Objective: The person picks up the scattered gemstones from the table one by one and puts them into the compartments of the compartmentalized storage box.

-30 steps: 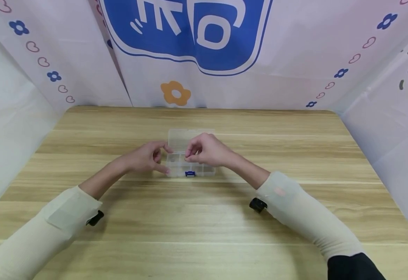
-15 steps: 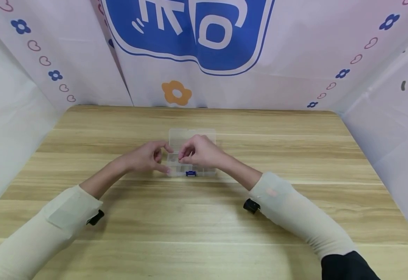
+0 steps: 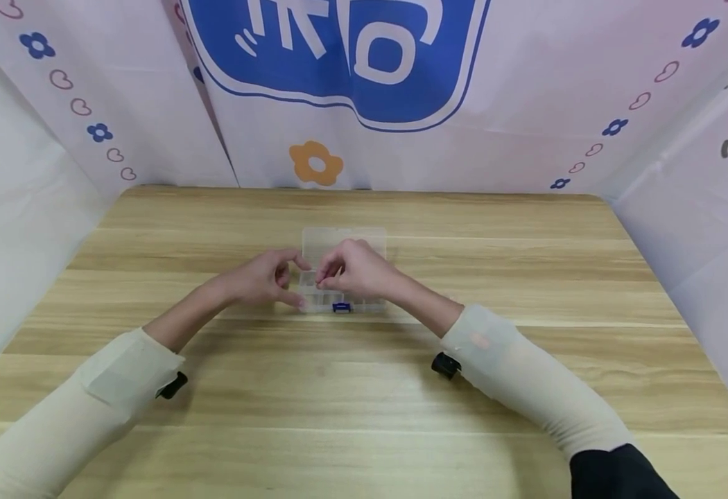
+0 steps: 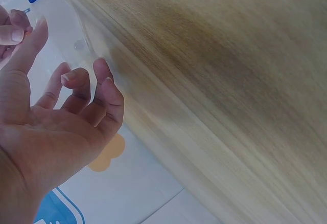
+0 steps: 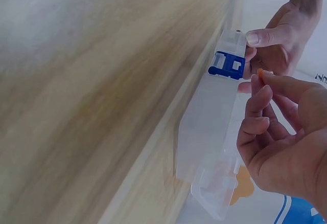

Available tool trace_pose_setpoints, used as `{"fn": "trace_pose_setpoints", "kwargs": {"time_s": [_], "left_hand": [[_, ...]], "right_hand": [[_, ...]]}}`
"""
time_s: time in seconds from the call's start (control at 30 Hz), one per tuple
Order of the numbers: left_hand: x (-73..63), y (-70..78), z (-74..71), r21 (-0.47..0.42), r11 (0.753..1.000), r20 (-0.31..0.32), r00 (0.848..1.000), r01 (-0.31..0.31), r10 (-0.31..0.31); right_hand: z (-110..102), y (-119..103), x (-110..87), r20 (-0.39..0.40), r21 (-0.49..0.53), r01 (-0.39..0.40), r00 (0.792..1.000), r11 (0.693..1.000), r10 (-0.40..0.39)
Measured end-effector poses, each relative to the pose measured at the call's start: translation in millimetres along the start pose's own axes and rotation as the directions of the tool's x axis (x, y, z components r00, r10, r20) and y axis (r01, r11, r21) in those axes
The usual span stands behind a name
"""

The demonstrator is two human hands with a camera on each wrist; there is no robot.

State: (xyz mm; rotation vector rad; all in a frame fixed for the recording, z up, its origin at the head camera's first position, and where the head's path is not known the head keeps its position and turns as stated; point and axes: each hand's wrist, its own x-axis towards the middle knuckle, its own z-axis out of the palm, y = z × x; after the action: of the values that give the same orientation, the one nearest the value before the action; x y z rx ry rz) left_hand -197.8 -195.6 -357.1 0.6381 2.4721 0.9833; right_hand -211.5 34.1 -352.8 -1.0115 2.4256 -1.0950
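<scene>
A clear plastic compartment box (image 3: 373,304) sits on the table with its lid (image 3: 344,237) swung back and a blue latch (image 5: 227,65) at the front. My left hand (image 3: 258,278) holds the box's left end, thumb at the front corner and index finger near the hinge side; its other fingers curl loosely. Over the left compartments, my right hand (image 3: 358,269) pinches a tiny orange piece (image 5: 260,73) between thumb and index finger. Most of that piece is covered by the fingertips, so I cannot tell its kind. The right hand hides part of the compartments and the lid.
The wood-grain table (image 3: 364,402) extends around the box on all sides. Behind it hangs a white cloth (image 3: 495,138) with a blue printed sign and an orange flower (image 3: 316,163). Black wrist cameras (image 3: 446,365) sit under both sleeves.
My right hand has shifted left over the box, from its middle compartments to the left ones, still pinching. The left hand keeps its hold on the box's left end.
</scene>
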Motion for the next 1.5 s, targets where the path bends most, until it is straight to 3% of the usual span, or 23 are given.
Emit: {"fn": "trace_pose_setpoints", "kwargs": {"time_s": [0.63, 0.9, 1.5], "left_hand": [[-0.3, 3.0, -0.5, 0.001, 1.000, 0.001, 1.000, 0.000, 0.000], [-0.2, 2.5, -0.6, 0.000, 1.000, -0.001, 1.000, 0.010, -0.010], [-0.2, 0.7, -2.4, -0.002, 1.000, 0.018, 1.000, 0.011, -0.011]], "right_hand": [[3, -2, 1.8, 0.016, 0.005, -0.028, 0.999, 1.000, 0.028], [-15, 8, -16.6, -0.023, 0.031, -0.015, 1.000, 0.999, 0.015], [-51, 42, -66.9, -0.115, 0.032, -0.139, 0.983, 0.990, 0.141]]}}
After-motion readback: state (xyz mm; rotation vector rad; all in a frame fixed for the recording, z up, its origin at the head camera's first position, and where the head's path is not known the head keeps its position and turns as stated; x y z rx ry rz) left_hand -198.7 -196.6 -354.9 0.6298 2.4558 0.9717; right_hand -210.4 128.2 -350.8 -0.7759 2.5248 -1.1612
